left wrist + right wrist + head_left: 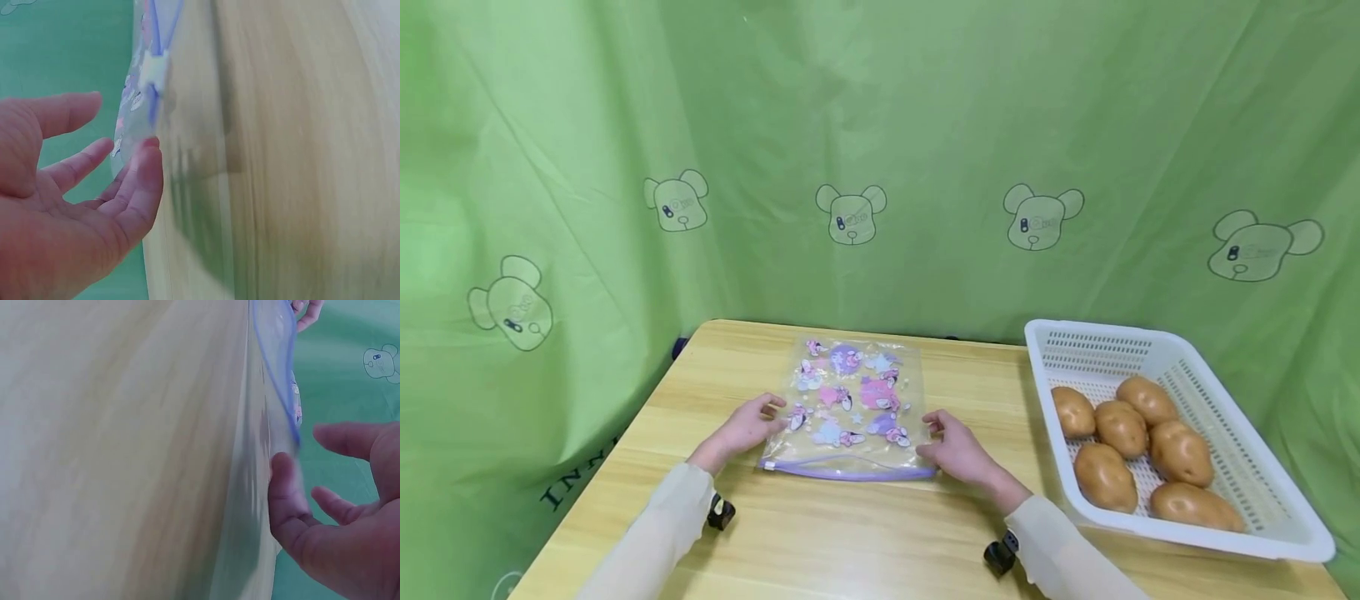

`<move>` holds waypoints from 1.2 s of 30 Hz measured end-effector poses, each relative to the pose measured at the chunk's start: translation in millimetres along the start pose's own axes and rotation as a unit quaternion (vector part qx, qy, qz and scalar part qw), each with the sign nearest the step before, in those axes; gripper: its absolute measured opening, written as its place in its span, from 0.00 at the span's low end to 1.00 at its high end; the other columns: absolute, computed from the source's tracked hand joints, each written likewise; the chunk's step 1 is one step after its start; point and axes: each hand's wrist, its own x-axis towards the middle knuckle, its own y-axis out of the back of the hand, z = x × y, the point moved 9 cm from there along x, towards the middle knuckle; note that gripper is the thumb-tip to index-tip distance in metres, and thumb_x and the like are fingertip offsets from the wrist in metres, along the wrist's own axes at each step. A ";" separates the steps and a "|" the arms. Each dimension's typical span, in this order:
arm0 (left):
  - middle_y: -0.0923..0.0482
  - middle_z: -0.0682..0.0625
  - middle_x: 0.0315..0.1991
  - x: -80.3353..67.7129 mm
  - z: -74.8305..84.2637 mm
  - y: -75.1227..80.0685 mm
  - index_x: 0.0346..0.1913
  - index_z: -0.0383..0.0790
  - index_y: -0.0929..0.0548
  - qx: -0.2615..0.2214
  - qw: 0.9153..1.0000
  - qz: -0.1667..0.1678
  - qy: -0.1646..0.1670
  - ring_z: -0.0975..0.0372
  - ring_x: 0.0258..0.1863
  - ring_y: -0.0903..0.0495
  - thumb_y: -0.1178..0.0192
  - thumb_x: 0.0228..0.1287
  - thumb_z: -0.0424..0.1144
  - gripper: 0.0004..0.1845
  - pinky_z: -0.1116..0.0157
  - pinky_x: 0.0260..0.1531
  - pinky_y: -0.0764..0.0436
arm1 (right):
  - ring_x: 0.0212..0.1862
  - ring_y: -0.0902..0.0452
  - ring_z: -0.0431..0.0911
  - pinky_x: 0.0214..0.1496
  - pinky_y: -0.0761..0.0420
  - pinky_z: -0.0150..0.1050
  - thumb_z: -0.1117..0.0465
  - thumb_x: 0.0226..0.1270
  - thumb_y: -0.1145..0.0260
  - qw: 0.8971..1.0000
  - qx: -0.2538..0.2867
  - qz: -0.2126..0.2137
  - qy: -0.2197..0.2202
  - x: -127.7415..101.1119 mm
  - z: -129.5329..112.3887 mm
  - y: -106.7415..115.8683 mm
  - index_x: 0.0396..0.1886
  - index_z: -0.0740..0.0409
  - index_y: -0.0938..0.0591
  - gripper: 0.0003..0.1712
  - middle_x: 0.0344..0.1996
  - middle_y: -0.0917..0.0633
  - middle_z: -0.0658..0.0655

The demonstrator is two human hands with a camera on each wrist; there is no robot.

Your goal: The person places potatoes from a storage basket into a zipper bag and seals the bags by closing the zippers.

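Note:
A clear plastic zip bag (850,408), printed with pink and purple cartoon figures, lies flat on the wooden table. Its purple zip strip (850,471) runs along the near edge and bows apart slightly, with a white slider (154,70) at the left end. My left hand (748,423) is at the bag's left edge, thumb apart from the loosely bent fingers. On the opposite side, my right hand (961,448) has its fingertips right at the right edge, thumb and fingers likewise spread. Neither hand pinches the plastic.
To the right stands a white plastic basket (1285,500) with slotted walls, holding several brown potatoes (1105,477). A green curtain (880,125) with bear-head outlines hangs behind the wooden table (850,550). Black wrist cameras (721,512) are worn at both sleeves.

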 end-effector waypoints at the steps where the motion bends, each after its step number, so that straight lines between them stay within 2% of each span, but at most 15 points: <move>1: 0.27 0.37 0.49 0.0 0.9 -0.9 0.56 0.32 0.28 -0.018 1.000 -0.002 -0.001 0.50 0.43 0.24 0.40 0.61 0.32 0.20 0.55 0.42 0.21 | 0.41 0.25 0.49 0.42 0.21 0.41 0.68 0.51 0.30 1.000 0.000 0.008 0.003 1.1 -0.5 2.0 0.56 0.67 0.28 0.30 0.46 0.24 0.62; 4: 0.26 0.37 0.45 1.4 0.6 -6.4 0.57 0.29 0.29 -0.077 0.997 -0.020 0.000 0.56 0.32 0.25 0.41 0.60 0.29 0.21 0.61 0.32 0.20 | 0.40 0.25 0.49 0.41 0.21 0.40 0.71 0.50 0.32 1.000 0.007 0.026 0.008 3.4 -0.7 6.6 0.55 0.67 0.27 0.29 0.47 0.23 0.62; 7: 0.25 0.39 0.40 1.9 -0.7 -14.7 0.59 0.28 0.31 -0.126 0.991 -0.047 0.004 0.60 0.24 0.29 0.43 0.60 0.28 0.23 0.65 0.25 0.24 | 0.35 0.26 0.47 0.31 0.21 0.37 0.74 0.50 0.34 0.999 0.028 0.036 0.004 4.2 1.5 9.0 0.55 0.66 0.28 0.29 0.49 0.24 0.63; 9: 0.23 0.42 0.36 2.3 -2.0 -18.9 0.60 0.30 0.30 -0.140 0.989 -0.055 0.010 0.62 0.21 0.32 0.43 0.60 0.29 0.23 0.67 0.22 0.28 | 0.32 0.27 0.46 0.25 0.23 0.36 0.75 0.51 0.36 0.998 0.047 0.040 -0.001 4.5 4.1 9.4 0.56 0.66 0.28 0.29 0.51 0.25 0.63; 12: 0.23 0.45 0.33 2.7 0.3 -22.8 0.59 0.32 0.28 -0.146 0.988 -0.059 0.009 0.62 0.21 0.32 0.41 0.61 0.32 0.23 0.68 0.22 0.29 | 0.30 0.29 0.45 0.23 0.25 0.33 0.76 0.53 0.37 0.997 0.062 0.050 0.002 6.1 4.7 12.1 0.56 0.65 0.28 0.28 0.52 0.25 0.62; 15: 0.21 0.45 0.33 3.8 3.8 -26.4 0.58 0.33 0.26 -0.158 0.985 -0.066 0.005 0.62 0.23 0.30 0.40 0.61 0.33 0.21 0.68 0.24 0.27 | 0.31 0.28 0.45 0.25 0.25 0.32 0.76 0.53 0.37 0.996 0.067 0.062 0.009 8.3 3.4 16.5 0.56 0.64 0.28 0.27 0.52 0.25 0.62; 22: 0.20 0.45 0.32 2.9 13.5 -34.6 0.55 0.30 0.24 -0.181 0.980 -0.087 -0.010 0.64 0.22 0.30 0.39 0.59 0.31 0.20 0.69 0.24 0.27 | 0.33 0.27 0.46 0.29 0.23 0.32 0.77 0.53 0.37 0.994 0.076 0.078 0.020 9.5 -1.2 27.1 0.57 0.67 0.29 0.29 0.53 0.25 0.65; 26: 0.19 0.44 0.35 1.8 16.8 -35.3 0.53 0.29 0.23 -0.185 0.980 -0.071 -0.003 0.65 0.21 0.31 0.38 0.57 0.29 0.20 0.70 0.22 0.29 | 0.39 0.24 0.49 0.36 0.22 0.32 0.75 0.55 0.37 0.990 0.117 0.084 0.007 10.4 1.6 31.6 0.61 0.68 0.33 0.32 0.53 0.26 0.67; 31: 0.19 0.44 0.37 3.7 17.5 -33.1 0.52 0.32 0.21 -0.198 0.980 -0.025 0.010 0.65 0.20 0.32 0.38 0.56 0.27 0.18 0.72 0.20 0.30 | 0.44 0.22 0.47 0.43 0.23 0.30 0.71 0.58 0.37 0.976 0.192 0.098 -0.028 10.9 8.8 36.1 0.64 0.71 0.38 0.35 0.53 0.24 0.69; 34: 0.20 0.46 0.37 6.1 16.4 -31.4 0.51 0.33 0.20 -0.200 0.980 0.007 0.014 0.65 0.21 0.31 0.38 0.56 0.27 0.17 0.72 0.20 0.29 | 0.40 0.22 0.42 0.41 0.22 0.30 0.70 0.60 0.38 0.962 0.248 0.105 -0.046 10.6 11.7 36.9 0.65 0.73 0.40 0.34 0.51 0.22 0.69; 36: 0.20 0.46 0.38 7.2 16.1 -29.8 0.49 0.34 0.19 -0.200 0.979 0.029 0.014 0.64 0.22 0.31 0.38 0.56 0.26 0.16 0.72 0.20 0.28 | 0.37 0.22 0.42 0.42 0.20 0.32 0.69 0.62 0.38 0.947 0.299 0.101 -0.055 10.1 12.3 35.3 0.65 0.75 0.40 0.34 0.46 0.20 0.68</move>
